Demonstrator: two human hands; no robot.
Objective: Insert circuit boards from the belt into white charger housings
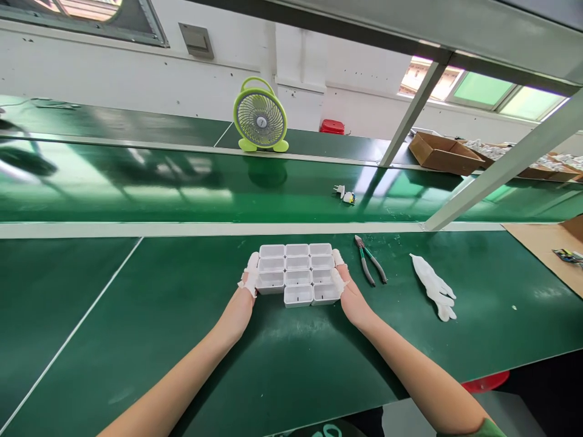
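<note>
Several small white plastic boxes [298,278] stand close together in rows on the green table. The front row is shorter and begins further right than the rows behind it. Against the left side of the block presses my left hand [248,280], its fingers in white coverings. My right hand [345,284] grips the opposite side, also with white-covered fingers, the thumb by the front right box. Tiny dark specks show in some boxes. Just right of my right hand lie cutting pliers [370,260] with green and dark handles. Further right is a white glove [433,287].
Behind the white ledge, a green conveyor belt [182,191] carries a white plug piece [345,194]. A green fan [261,115] stands beyond it. Cardboard boxes [444,153] are at the back right, near a slanting metal post [501,167]. Cardboard [542,249] lies at the right.
</note>
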